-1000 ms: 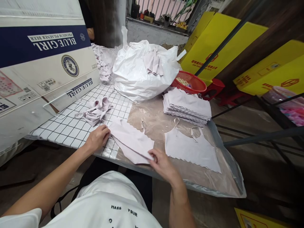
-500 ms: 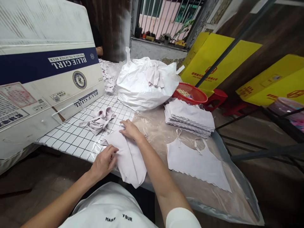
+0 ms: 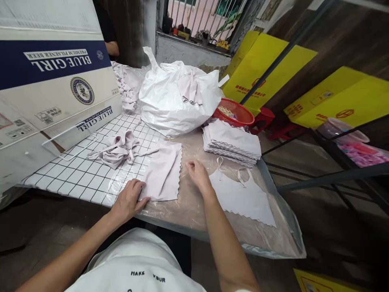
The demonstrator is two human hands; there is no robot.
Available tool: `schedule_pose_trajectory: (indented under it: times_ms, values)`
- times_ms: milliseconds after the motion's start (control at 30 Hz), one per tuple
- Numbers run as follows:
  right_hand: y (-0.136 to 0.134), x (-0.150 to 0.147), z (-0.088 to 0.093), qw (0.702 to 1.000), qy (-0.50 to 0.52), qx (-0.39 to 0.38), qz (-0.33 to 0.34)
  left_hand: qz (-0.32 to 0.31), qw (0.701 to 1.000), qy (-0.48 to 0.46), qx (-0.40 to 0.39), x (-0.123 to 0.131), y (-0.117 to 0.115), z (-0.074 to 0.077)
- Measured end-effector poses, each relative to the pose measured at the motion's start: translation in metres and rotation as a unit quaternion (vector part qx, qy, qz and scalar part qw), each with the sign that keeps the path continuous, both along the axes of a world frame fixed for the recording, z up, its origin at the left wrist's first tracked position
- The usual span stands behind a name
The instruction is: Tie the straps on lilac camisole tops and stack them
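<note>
The brownish counter (image 3: 182,213), under clear plastic (image 3: 255,237), has a black-gridded white covering (image 3: 73,176) on its left part. On it lie a crumpled pale bundle (image 3: 116,152), a pale garment (image 3: 162,174) with a scalloped edge, a strapped top (image 3: 240,194) spread flat and a stack of folded pieces (image 3: 232,142) (wavy edges facing front), while a bulging white bag (image 3: 170,113) sits toward the back.

The worker's right forearm (image 3: 219,227) hides the left end of a camisole (image 3: 246,194) near the table's (image 3: 188,219) right edge; a Blue Girl beer carton (image 3: 57,91), cropped at left, partly obscures a co-worker (image 3: 112,48).
</note>
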State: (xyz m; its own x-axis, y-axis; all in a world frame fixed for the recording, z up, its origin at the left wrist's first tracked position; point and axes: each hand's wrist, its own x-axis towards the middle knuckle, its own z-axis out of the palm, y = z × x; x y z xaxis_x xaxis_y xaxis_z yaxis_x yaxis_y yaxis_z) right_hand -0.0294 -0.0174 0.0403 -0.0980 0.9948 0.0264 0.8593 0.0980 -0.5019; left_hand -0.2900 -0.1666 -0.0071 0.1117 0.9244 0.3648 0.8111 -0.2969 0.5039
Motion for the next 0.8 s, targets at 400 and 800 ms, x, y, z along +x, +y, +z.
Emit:
schedule_pose_trajectory:
  times_ms: [400, 800]
  values:
    - [-0.116, -0.029, 0.005, 0.935, 0.16, -0.144, 0.28, -0.028, 0.995, -0.045, -0.085, -0.024, 0.003, 0.016]
    - [-0.049, 0.006, -0.026, 0.98, 0.018, 0.111, 0.167, 0.067, 0.997, 0.033, 0.004, -0.032, -0.038, 0.011]
